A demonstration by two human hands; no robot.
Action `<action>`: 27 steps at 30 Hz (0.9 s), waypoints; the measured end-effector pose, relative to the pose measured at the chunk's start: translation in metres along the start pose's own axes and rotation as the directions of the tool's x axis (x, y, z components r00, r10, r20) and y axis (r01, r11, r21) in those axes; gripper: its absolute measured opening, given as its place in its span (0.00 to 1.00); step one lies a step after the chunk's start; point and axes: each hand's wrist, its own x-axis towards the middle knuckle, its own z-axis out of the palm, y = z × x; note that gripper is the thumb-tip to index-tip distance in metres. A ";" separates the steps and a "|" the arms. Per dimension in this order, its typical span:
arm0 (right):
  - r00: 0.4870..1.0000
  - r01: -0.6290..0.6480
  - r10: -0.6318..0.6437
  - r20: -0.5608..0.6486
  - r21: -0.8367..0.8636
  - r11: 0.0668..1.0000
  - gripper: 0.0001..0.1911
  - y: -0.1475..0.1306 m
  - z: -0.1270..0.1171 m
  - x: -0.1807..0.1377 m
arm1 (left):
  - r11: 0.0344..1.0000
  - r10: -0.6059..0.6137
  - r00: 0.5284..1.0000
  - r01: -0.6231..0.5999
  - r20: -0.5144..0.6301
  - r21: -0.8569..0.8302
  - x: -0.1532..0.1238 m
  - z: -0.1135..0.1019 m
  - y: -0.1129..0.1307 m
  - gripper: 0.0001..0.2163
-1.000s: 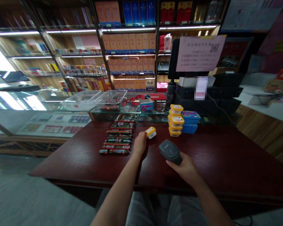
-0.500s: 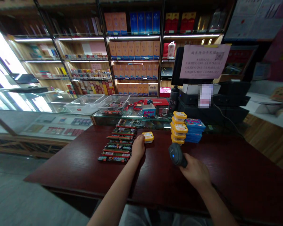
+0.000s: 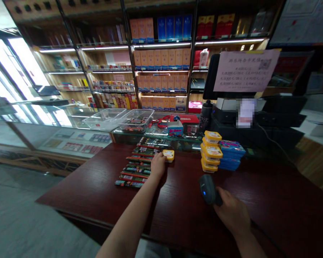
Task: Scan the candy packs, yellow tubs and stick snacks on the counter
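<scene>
My left hand [image 3: 158, 166] reaches over the dark wooden table, its fingers closed on the left side of a small yellow-lidded plastic tub [image 3: 168, 155]. Just left of that hand lies a column of slim, dark-wrapped packets [image 3: 134, 168], partly covered by my hand and forearm. In my right hand [image 3: 233, 212] is a black barcode scanner [image 3: 207, 189], gripped by its handle, with a small blue light showing. Beyond the scanner stands a stack of similar yellow-lidded tubs [image 3: 212, 153]. Blue patterned boxes [image 3: 231, 156] are piled against the stack's right side.
Behind the table runs a glass counter [image 3: 121, 138] with clear plastic bins [image 3: 137, 122], a small open carton [image 3: 175, 129] and a black bottle [image 3: 205, 116]. A monitor [image 3: 211, 77] with a pink notice stands at the right. The scanner's cable trails right. Shelves of boxed goods line the back.
The view has swung slightly left, so most things sit further right. My left hand and its tub have shifted a little towards the packets. The scanner stays in my right hand.
</scene>
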 end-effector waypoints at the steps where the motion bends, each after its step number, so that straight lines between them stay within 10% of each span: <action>1: 1.000 0.005 -0.005 -0.013 -0.002 1.000 0.14 0.001 0.001 0.000 | 1.000 -0.030 1.000 0.030 0.006 0.007 0.004 -0.001 -0.003 0.11; 12: 0.997 -0.078 0.078 0.005 0.022 0.997 0.15 -0.002 -0.002 0.002 | 0.996 -0.089 0.991 0.089 -0.105 -0.005 0.006 0.001 0.006 0.11; 20: 0.994 -0.108 0.108 0.023 0.003 0.994 0.14 -0.006 -0.010 0.003 | 0.858 0.278 0.951 -0.309 -0.136 -0.411 0.021 -0.011 0.094 0.13; 27: 0.992 -0.121 0.120 0.039 0.036 0.992 0.14 -0.004 -0.013 0.003 | 0.779 0.478 0.874 -0.467 -0.085 -0.419 0.049 -0.008 0.150 0.15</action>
